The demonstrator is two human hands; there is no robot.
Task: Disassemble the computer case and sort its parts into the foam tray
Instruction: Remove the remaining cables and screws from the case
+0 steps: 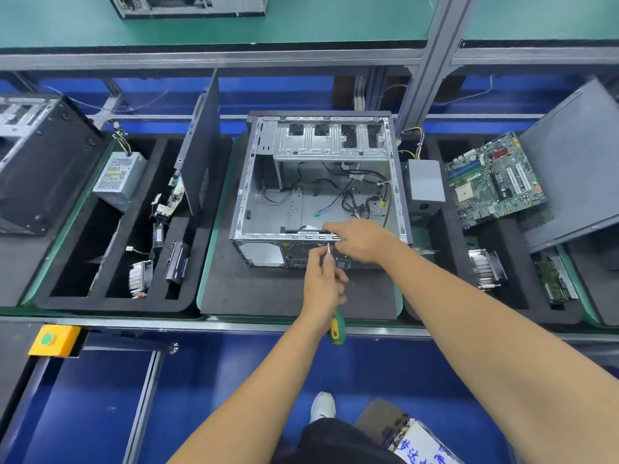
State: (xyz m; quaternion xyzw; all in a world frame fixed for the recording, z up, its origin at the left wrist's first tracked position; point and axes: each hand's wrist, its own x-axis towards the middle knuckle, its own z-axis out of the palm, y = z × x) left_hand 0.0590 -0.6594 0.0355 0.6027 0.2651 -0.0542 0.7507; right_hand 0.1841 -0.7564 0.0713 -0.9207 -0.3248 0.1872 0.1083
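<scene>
Centrally, the open computer case (320, 185) is lying on its side on a dark foam mat (268, 293), with loose black cables (348, 192) trailing across its bare metal floor. Both bare forearms are reaching in from the near edge toward the case's near rim. The left hand (323, 283) is curling its fingers around a screwdriver (336, 324), whose green and yellow handle is sticking out below the palm while the thin metal shaft is pointing up at the rim. The right hand (360, 241) is lying palm down over the same rim, with its fingers bending over the edge beside the screwdriver tip; whether they are pinching anything cannot be told.

To the left, a black foam tray (117, 306) is holding a power supply (119, 180), a heatsink (140, 277), small circuit boards (172, 199) and an upright side panel (202, 145). To the right, another foam tray (502, 303) is carrying a grey power supply (424, 182), a green motherboard (495, 180), a finned heatsink (485, 267) and a leaning grey panel (576, 162). A yellow box with a green button (53, 339) is sitting at the near left.
</scene>
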